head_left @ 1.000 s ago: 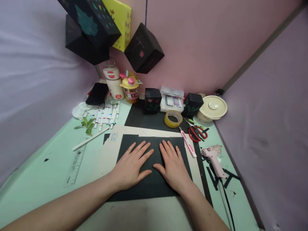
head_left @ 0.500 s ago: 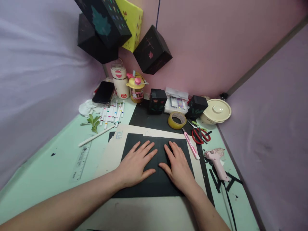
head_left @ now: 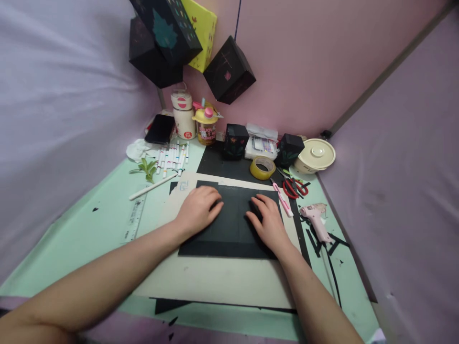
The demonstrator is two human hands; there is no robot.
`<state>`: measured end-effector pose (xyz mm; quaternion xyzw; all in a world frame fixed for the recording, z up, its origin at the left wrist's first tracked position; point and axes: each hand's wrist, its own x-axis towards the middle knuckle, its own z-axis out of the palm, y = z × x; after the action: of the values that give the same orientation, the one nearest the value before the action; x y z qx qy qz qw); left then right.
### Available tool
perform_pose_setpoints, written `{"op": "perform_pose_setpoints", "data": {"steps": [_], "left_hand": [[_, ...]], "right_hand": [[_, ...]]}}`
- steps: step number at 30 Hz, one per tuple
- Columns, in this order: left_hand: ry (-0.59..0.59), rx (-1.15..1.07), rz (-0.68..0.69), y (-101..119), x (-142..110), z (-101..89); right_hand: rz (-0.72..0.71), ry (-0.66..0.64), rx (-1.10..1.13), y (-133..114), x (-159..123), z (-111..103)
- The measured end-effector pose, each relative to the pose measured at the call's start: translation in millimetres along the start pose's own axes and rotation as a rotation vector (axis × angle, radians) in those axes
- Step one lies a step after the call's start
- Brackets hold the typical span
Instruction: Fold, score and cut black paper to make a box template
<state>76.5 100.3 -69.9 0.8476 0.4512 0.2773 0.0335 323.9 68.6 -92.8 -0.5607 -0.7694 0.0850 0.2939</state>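
Note:
A black paper sheet (head_left: 233, 222) lies flat, with a fold-like line along its near edge. My left hand (head_left: 199, 208) rests over its left side, fingers curled together and pointing right, thumb a little apart from them. I see nothing held in it, though the fingertips are partly hidden. Over the right side of the sheet is my right hand (head_left: 268, 220), its fingers bent and apart from the thumb, holding nothing. Beneath the sheet is a pale board (head_left: 218, 277). A pink craft knife (head_left: 283, 198) lies just beyond the right hand.
Tape (head_left: 262, 168), red scissors (head_left: 294, 188) and a glue gun (head_left: 317, 222) with cord lie at right. Markers (head_left: 172, 157), a leafy sprig (head_left: 145, 169), a white pen (head_left: 152, 187) and a ruler (head_left: 134, 220) lie at left. Decorated boxes (head_left: 229, 70) hang above; a lidded bowl (head_left: 315, 155) stands behind.
Both hands were flat with fingers spread on the sheet's middle. Now they are farther apart towards its sides, the left fingers curled. The camera view has shifted too.

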Motion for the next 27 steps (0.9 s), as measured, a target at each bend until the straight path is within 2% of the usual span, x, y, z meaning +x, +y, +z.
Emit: {"op": "perform_pose_setpoints", "data": {"steps": [6,10,14,19,27], "left_hand": [[0.071,-0.044,-0.325,-42.2,17.7,2.0],[0.040,-0.058,-0.440,-49.8,18.7,7.1],[-0.004,-0.046,-0.455,-44.5,17.0,7.5],[0.005,-0.094,-0.435,-45.0,16.6,6.3],[0.229,-0.487,-0.363,-45.7,17.3,4.6]], "right_hand": [[0.049,0.160,0.089,7.1,2.9,-11.5],[0.067,0.167,0.100,8.8,3.9,-13.8],[0.075,0.139,0.123,9.2,3.5,-10.9],[0.084,0.106,0.142,12.6,2.7,-5.4],[0.084,0.073,0.158,15.4,1.2,-2.2]]}}
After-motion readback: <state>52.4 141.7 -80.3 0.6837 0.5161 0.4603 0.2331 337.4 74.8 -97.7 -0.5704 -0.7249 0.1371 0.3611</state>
